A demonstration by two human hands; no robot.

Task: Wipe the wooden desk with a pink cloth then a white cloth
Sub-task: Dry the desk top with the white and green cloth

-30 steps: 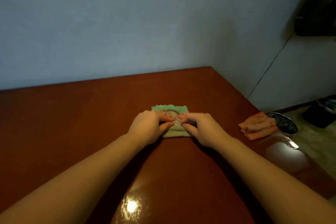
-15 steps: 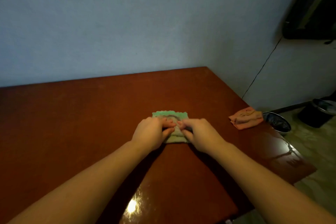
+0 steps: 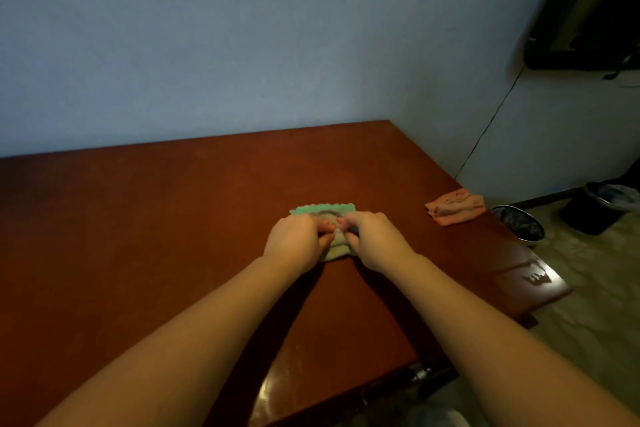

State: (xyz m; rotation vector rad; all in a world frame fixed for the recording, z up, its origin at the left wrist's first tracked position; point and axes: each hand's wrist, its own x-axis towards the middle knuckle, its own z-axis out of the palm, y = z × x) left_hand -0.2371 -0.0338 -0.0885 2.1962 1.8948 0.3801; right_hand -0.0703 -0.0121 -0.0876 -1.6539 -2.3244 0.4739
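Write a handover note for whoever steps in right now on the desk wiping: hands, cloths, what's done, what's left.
Left hand: pinches the white cloth, the one with a green scalloped edge, mid-desk.
Right hand: pinches the same cloth from the other side.
Pink cloth: lies folded at the right edge of the wooden desk, with neither hand on it.
Done: the pink pass, most likely, since that cloth is set aside.
Left: wipe the desk with the white cloth.
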